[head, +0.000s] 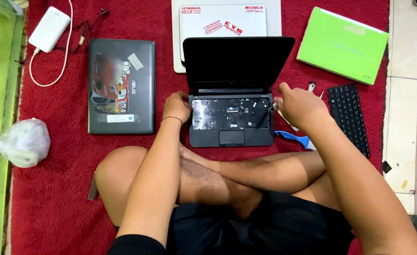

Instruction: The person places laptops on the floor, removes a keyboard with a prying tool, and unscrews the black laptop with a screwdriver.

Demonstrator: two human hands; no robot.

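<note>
A small black laptop (232, 111) sits open on the red rug (57, 189), its keyboard bay bare. The left hand (176, 106) curls on its left edge; the right hand (299, 105) pinches a small tool (275, 106) at its right edge. The loose keyboard (349, 118) lies right, a closed grey laptop (121, 86) left, a green one (342, 45) far right, and a knotted plastic bag (25, 141) near left, contents unclear.
</note>
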